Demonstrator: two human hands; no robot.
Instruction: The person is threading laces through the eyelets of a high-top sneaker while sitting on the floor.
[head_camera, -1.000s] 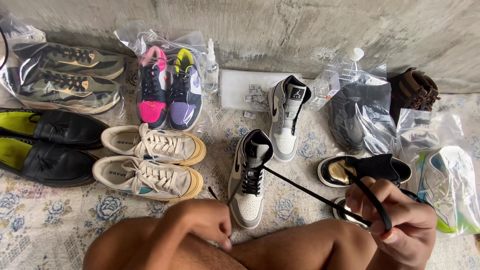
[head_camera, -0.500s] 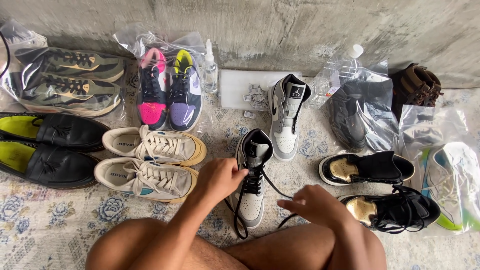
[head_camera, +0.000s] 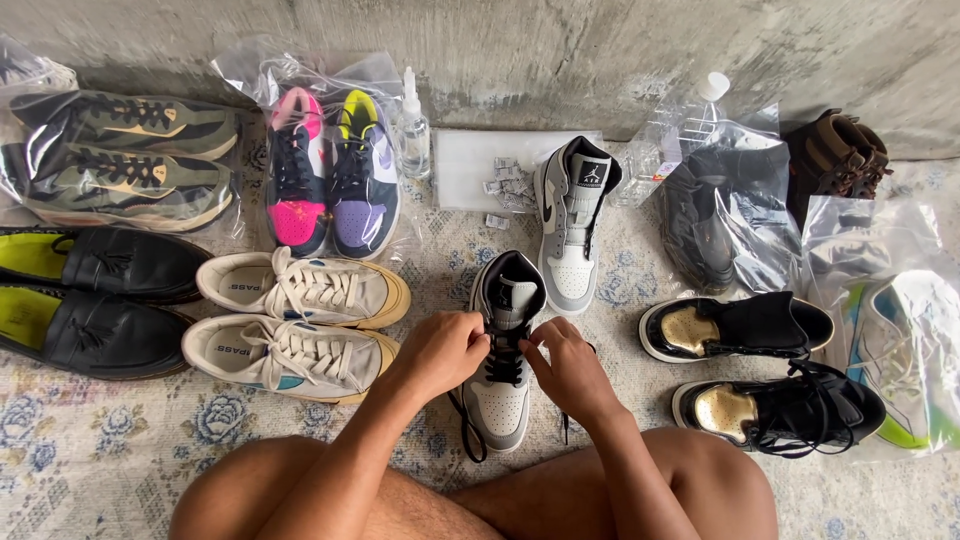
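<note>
The left hand (head_camera: 440, 350) and right hand (head_camera: 568, 368) are both pinching the black lace (head_camera: 506, 352) with fingertips closed on it, at the upper eyelets of a grey-and-white high-top sneaker (head_camera: 502, 352) that is standing on the patterned rug (head_camera: 100, 440) just ahead of the knees. Its mate (head_camera: 570, 225) is sitting beyond it. Clear plastic bags are lying by the wall: one bag (head_camera: 250, 75) is holding pink and purple sneakers (head_camera: 330, 185), another olive sneakers (head_camera: 125, 160), a third a dark shoe (head_camera: 700, 225).
</note>
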